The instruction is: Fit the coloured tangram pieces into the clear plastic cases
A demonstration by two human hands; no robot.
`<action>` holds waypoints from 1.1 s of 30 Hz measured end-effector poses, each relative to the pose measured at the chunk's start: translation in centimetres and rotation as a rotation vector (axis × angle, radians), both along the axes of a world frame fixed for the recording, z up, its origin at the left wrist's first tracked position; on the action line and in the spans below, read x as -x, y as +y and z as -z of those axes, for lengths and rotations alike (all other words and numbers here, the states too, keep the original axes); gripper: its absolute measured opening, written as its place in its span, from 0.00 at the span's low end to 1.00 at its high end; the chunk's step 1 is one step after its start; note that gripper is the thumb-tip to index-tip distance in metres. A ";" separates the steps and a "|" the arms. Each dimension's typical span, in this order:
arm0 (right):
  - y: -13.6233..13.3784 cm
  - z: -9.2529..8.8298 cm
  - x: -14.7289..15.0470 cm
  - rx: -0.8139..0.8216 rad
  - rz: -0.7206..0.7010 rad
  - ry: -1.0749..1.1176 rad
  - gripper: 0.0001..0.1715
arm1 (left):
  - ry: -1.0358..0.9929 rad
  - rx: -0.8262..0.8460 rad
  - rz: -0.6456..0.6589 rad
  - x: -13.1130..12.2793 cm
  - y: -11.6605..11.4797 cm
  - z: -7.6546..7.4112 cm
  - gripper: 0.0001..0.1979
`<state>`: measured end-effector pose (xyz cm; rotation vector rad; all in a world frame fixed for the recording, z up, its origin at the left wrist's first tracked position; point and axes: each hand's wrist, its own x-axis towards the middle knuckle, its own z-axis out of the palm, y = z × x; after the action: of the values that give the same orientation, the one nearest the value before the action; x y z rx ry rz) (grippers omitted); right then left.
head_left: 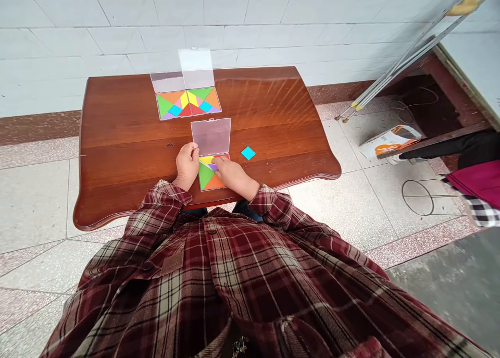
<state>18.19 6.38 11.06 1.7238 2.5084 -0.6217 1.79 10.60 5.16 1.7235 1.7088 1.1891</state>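
Note:
On the brown wooden table [117, 139] a small clear plastic case [211, 137] lies with its lid up, holding coloured tangram pieces [208, 174]. My left hand [187, 164] is curled against the case's left edge, gripping it. My right hand [234, 174] rests over the right part of the tray, fingers pressed on the pieces by the yellow and purple ones. A loose blue square piece [247, 152] lies on the table just right of the case.
Two more clear cases [188, 101] with filled tangram sets and raised lids sit at the table's far edge, near the white tiled wall. A box [388, 140], metal rods [410, 56] and a wire ring [417, 196] lie on the floor to the right.

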 end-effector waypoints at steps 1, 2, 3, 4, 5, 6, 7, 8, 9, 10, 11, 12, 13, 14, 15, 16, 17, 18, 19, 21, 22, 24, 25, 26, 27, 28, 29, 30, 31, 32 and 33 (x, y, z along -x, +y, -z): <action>0.3 0.1 -0.1 0.008 0.007 0.030 0.21 | 0.000 0.001 -0.002 0.0 0.0 0.0 0.04; 0.6 0.3 -0.1 0.018 0.016 0.060 0.22 | 0.000 0.004 -0.005 0.0 0.0 0.0 0.04; 0.9 0.5 -0.1 0.033 0.024 0.087 0.22 | 0.000 0.007 -0.006 0.0 0.0 0.0 0.04; 1.2 0.7 -0.2 0.048 0.033 0.111 0.23 | 0.000 0.010 -0.008 0.0 0.1 0.0 0.04; 1.5 0.8 -0.2 0.063 0.041 0.129 0.23 | 0.000 0.012 -0.009 0.0 0.1 0.0 0.04; 1.8 1.0 -0.2 0.074 0.048 0.140 0.22 | -0.002 0.015 -0.007 0.0 0.1 0.0 0.04; 2.0 1.1 -0.2 0.081 0.051 0.145 0.21 | -0.004 0.016 -0.004 0.0 0.1 0.0 0.04; 2.2 1.2 -0.2 0.086 0.051 0.147 0.20 | -0.005 0.016 -0.001 0.0 0.1 0.0 0.04; 2.4 1.2 -0.2 0.088 0.049 0.146 0.17 | -0.005 0.016 0.001 0.0 0.2 0.0 0.04; 2.5 1.2 -0.2 0.090 0.047 0.143 0.15 | -0.004 0.015 0.001 0.0 0.2 0.0 0.03; 2.5 1.1 -0.2 0.092 0.047 0.143 0.13 | -0.002 0.013 0.003 0.0 0.2 0.1 0.03; 2.6 1.0 -0.2 0.094 0.048 0.145 0.11 | 0.001 0.011 0.002 0.1 0.2 0.1 0.03; 2.5 0.9 -0.2 0.096 0.049 0.153 0.09 | 0.003 0.009 0.002 0.1 0.2 0.1 0.03; 2.5 0.7 -0.2 0.097 0.050 0.165 0.08 | 0.005 0.009 0.003 0.1 0.2 0.1 0.03; 2.5 0.6 -0.4 0.098 0.051 0.184 0.07 | 0.005 0.009 0.004 0.1 0.2 0.2 0.03; 2.4 0.3 -0.6 0.098 0.056 0.208 0.06 | 0.003 0.008 0.003 0.1 0.2 0.2 0.04; 2.4 0.1 -1.1 0.097 0.068 0.237 0.06 | 0.000 0.007 0.002 0.1 0.2 0.3 0.04; 2.5 -0.1 -1.7 0.093 0.091 0.268 0.06 | -0.004 0.005 0.000 0.1 0.2 0.4 0.03; 2.5 -0.3 -2.5 0.084 0.123 0.295 0.07 | -0.009 0.001 -0.001 0.1 0.2 0.4 0.03; 2.7 -0.5 -4.5 0.051 0.206 0.321 0.08 | -0.015 -0.006 -0.006 0.1 0.2 0.5 0.03; 2.8 -0.5 -5.5 0.032 0.249 0.310 0.08 | -0.015 -0.008 -0.008 0.1 0.2 0.5 0.03; 3.0 -0.3 -7.5 0.001 0.336 0.240 0.09 | -0.016 -0.003 -0.009 0.0 0.2 0.5 0.02; 3.0 -0.2 -8.3 -0.018 0.375 0.192 0.11 | -0.017 0.001 -0.008 0.0 0.3 0.4 0.03; 2.9 -0.1 -8.8 -0.046 0.408 0.146 0.12 | -0.020 0.006 -0.006 0.0 0.3 0.3 0.03; 2.8 -0.1 -9.0 -0.083 0.435 0.107 0.15 | -0.023 0.011 -0.006 0.0 0.3 0.3 0.03; 2.5 -0.1 -9.0 -0.125 0.450 0.079 0.17 | -0.024 0.013 -0.006 0.0 0.3 0.2 0.03; 2.2 -0.2 -8.8 -0.162 0.448 0.065 0.19 | -0.024 0.015 -0.007 0.0 0.3 0.1 0.03; 1.9 -0.5 -8.4 -0.180 0.414 0.065 0.21 | -0.022 0.016 -0.008 0.0 0.2 0.1 0.03; 1.5 -0.7 -7.9 -0.168 0.338 0.076 0.22 | -0.019 0.018 -0.008 0.0 0.2 0.0 0.03; 1.0 -1.0 -7.3 -0.126 0.223 0.090 0.22 | -0.014 0.018 -0.008 0.0 0.2 0.0 0.03; 0.6 -1.3 -6.8 -0.066 0.089 0.103 0.21 | -0.009 0.017 -0.008 0.0 0.1 -0.1 0.03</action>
<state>24.95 7.03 12.35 1.8821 2.5586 -0.6570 1.79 10.75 5.24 1.7004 1.7171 1.1810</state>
